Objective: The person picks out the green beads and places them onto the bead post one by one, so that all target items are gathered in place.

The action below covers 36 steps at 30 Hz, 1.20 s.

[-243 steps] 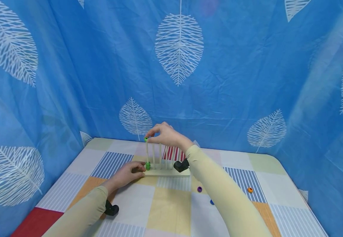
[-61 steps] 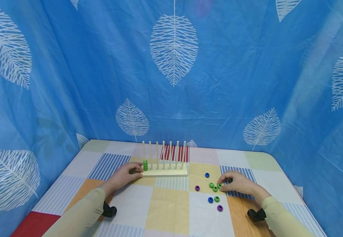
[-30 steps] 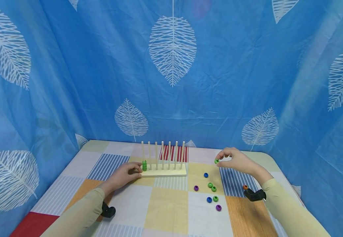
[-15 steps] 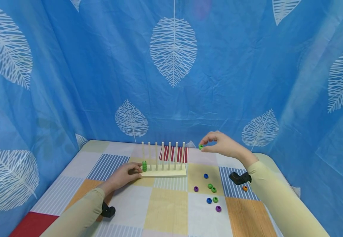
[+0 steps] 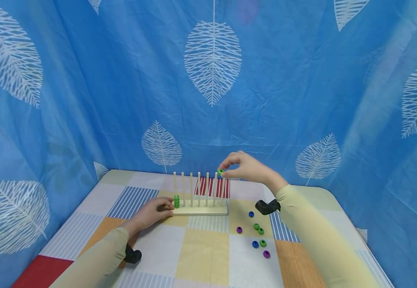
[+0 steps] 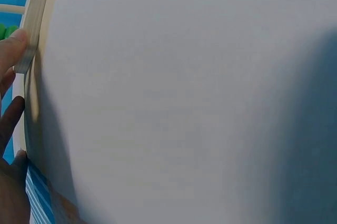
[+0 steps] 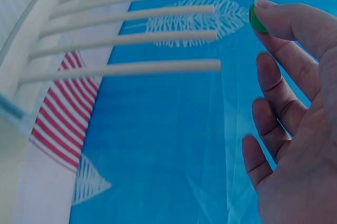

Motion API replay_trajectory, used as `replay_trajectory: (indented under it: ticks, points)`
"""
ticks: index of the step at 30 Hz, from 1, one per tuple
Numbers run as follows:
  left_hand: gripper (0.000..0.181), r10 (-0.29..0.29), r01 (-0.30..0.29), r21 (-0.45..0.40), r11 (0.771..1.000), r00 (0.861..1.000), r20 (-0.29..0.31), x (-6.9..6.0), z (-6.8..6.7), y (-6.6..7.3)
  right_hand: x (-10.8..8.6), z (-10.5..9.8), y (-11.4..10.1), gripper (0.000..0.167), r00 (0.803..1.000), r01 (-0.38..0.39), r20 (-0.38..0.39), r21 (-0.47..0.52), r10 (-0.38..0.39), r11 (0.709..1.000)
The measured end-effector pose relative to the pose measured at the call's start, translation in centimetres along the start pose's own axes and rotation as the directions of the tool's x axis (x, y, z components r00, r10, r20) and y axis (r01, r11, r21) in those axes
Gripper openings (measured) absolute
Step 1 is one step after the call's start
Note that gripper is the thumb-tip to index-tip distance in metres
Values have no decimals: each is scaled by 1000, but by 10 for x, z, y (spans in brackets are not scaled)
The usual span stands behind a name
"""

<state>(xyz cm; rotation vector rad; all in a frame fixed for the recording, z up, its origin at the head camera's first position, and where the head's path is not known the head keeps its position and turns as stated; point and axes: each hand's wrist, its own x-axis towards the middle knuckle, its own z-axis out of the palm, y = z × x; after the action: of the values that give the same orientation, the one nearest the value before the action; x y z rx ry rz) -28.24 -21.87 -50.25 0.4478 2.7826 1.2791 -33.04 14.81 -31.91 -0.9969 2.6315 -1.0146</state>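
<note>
A pale wooden peg board (image 5: pixel 203 211) with several upright pegs stands on the table. Green beads (image 5: pixel 177 202) are stacked low on its leftmost peg. My left hand (image 5: pixel 154 212) holds the board's left end, its thumb against the front edge in the left wrist view. Between thumb and index finger my right hand (image 5: pixel 246 167) pinches a green bead (image 7: pixel 257 19), raised near the tops of the rightmost pegs. In the right wrist view that bead is apart from the pegs, and the other fingers of this hand are loosely bent.
To the board's right lie loose beads: several green (image 5: pixel 261 231), two blue (image 5: pixel 255 244) and two purple (image 5: pixel 267 254). A patchwork-patterned cloth (image 5: pixel 205 256) covers the table. Blue leaf-printed curtains (image 5: pixel 273 100) hang behind and on both sides.
From among the loose beads, my right hand has picked up a green one, lifted it and carried it left to the pegs. The left hand has stayed on the board's end.
</note>
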Motion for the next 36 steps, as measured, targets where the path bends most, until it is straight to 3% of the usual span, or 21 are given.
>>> replay_trajectory:
  ticks: [16,36]
  points:
    - [7,-4,4,-8,1000,1000,2,0,2,-2,46,26,-20,17,995,85,46,36,-87,996]
    - [6,10,-10,-16,1000,1000,10,1,0,-3,83,62,-41,18,993,116,17,9,-116,993]
